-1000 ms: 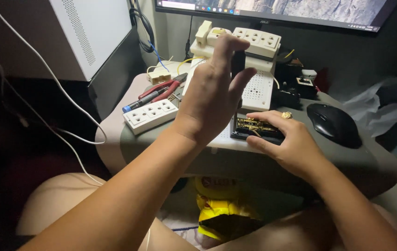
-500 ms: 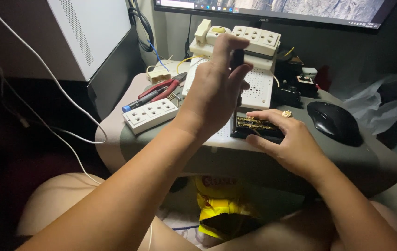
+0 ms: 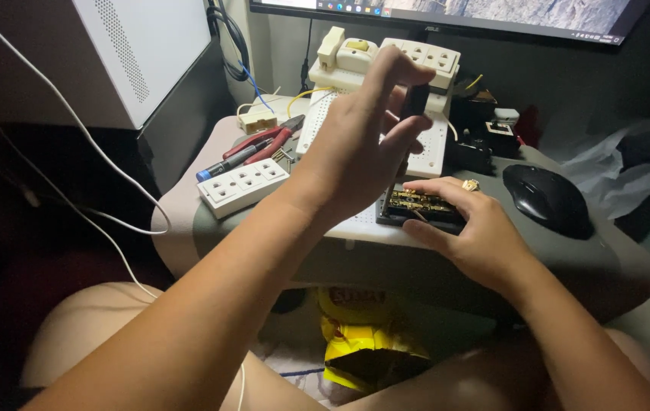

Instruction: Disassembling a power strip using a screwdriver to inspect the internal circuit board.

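My left hand (image 3: 363,144) is raised over the desk, gripping the dark handle of a screwdriver (image 3: 414,103) whose thin shaft points down into an open socket body with brass contacts (image 3: 416,205). My right hand (image 3: 469,228), with a ring on one finger, holds that socket body down on a white perforated board (image 3: 435,156). A white socket faceplate (image 3: 243,185) lies to the left of my left wrist.
Red-handled pliers (image 3: 264,144) and a blue-tipped pen (image 3: 226,164) lie behind the faceplate. Cream power strips (image 3: 424,57) are stacked at the back under a monitor (image 3: 492,11). A black mouse (image 3: 547,199) sits right. A white computer case (image 3: 135,53) stands left. A yellow bag (image 3: 363,350) lies below.
My left hand has risen slightly and tilted the screwdriver handle. The right hand stays on the socket body.
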